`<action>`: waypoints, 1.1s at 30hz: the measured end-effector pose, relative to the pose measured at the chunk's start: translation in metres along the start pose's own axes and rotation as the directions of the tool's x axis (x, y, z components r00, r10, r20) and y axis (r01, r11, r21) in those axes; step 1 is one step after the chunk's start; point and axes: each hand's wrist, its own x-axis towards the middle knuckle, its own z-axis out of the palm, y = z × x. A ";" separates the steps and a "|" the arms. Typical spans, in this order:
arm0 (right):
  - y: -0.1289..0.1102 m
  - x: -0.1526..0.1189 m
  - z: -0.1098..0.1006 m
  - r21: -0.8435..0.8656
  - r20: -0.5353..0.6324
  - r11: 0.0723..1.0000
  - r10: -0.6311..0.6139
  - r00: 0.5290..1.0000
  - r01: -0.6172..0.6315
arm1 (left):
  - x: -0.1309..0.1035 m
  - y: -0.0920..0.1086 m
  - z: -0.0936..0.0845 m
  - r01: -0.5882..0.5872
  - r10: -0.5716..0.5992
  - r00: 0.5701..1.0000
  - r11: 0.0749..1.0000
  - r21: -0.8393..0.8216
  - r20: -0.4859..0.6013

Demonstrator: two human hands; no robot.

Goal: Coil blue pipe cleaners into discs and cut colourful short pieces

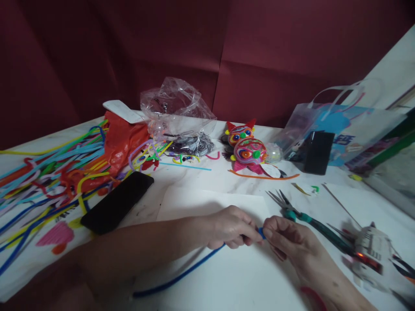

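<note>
Head view: one blue stem (177, 279), between both hands, trailing over paper (240, 285); middle hidden.
Left hand (230, 226): closed round stem, palm unseen.
Right hand (287, 239): pinching stem; tip covered.
Figures (249, 152): two, rear one part-hidden.
Heap (58, 160): left, cut off, too tangled to count.

The single head-worn camera looks forward and down across the table (191, 178) from close above.

Stem (164, 286): plain blue. Paper (201, 195): white. Table (194, 180): white, faint grey veining. Backdrop (162, 43): maroon. Pliers (330, 232): green and black grips. Front figure (249, 151): multicoloured swirls, pink rim, orange eyes, green nose. Rear figure (241, 133): red ears, blue eyes. Pile (87, 151): mixed yellow, light blue, red, orange. Flat phone (118, 202): black.
</note>
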 end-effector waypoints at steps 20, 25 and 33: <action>-0.009 -0.010 -0.005 -0.283 0.402 0.959 0.129 0.907 -0.011 | 0.005 -0.015 -0.004 0.012 -0.028 0.999 0.871 0.490 0.024; -0.008 0.000 0.002 -0.049 0.017 0.998 -0.045 0.999 0.045 | 0.004 -0.010 0.003 -0.101 0.114 0.974 0.992 0.075 -0.196; -0.005 0.001 0.006 -0.091 -0.082 0.991 -0.104 0.991 0.097 | -0.001 -0.014 0.016 -0.150 0.094 0.970 0.958 -0.245 -0.225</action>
